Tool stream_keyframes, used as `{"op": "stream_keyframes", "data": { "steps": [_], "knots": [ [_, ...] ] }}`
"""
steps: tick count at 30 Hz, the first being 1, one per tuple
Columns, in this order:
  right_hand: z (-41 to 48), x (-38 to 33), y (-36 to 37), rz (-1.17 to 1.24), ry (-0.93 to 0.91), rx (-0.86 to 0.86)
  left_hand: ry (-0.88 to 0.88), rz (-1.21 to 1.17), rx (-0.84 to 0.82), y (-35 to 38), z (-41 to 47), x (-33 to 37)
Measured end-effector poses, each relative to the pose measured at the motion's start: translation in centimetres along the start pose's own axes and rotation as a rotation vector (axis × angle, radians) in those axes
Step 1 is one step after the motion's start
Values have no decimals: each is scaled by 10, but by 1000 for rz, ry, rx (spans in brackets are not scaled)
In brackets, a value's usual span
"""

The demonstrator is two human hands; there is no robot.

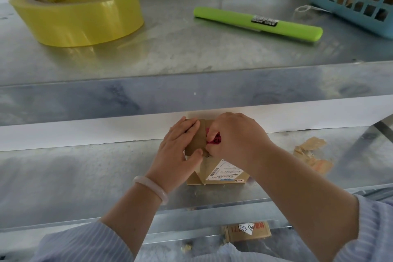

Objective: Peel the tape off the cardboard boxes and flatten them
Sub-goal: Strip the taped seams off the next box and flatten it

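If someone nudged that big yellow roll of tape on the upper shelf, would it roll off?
Probably not. The tape roll lies flat on its side on the metal shelf, so a push would likely slide it, not roll it. The shelf looks smooth and shiny, so it may slide easily. The roll looks thickly wound, so it is likely stiff and fairly heavy.

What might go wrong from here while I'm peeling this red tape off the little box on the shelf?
1. The right hand pinches only a small bit of the red tape, so it may tear short and leave strips stuck on.
2. The left hand only presses flat on the cardboard box. A hard pull might slide or tip it on the smooth metal shelf.
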State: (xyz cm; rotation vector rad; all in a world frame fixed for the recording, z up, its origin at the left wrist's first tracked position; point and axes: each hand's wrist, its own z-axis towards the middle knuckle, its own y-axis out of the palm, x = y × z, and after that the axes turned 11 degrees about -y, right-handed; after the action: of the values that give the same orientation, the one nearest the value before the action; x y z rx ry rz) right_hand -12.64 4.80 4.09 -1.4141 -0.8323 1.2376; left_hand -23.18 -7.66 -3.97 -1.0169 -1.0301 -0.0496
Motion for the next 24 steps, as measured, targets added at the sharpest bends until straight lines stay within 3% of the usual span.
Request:
{"op": "stream_keyframes", "data": {
  "steps": [8, 15, 21, 24],
  "knots": [
    [-2, -8, 2, -133, -111, -55, 7, 23, 9, -1, 0, -1],
    [-12, -5, 15, -171, -175, 7, 11, 24, 10, 0, -2, 1],
    [-21, 24, 45, 46, 6, 321, -19, -61, -12, 3, -5, 2],
    [-32, 37, 54, 107, -19, 492, -68, -159, 28, 7, -9, 4]
  ]
}}
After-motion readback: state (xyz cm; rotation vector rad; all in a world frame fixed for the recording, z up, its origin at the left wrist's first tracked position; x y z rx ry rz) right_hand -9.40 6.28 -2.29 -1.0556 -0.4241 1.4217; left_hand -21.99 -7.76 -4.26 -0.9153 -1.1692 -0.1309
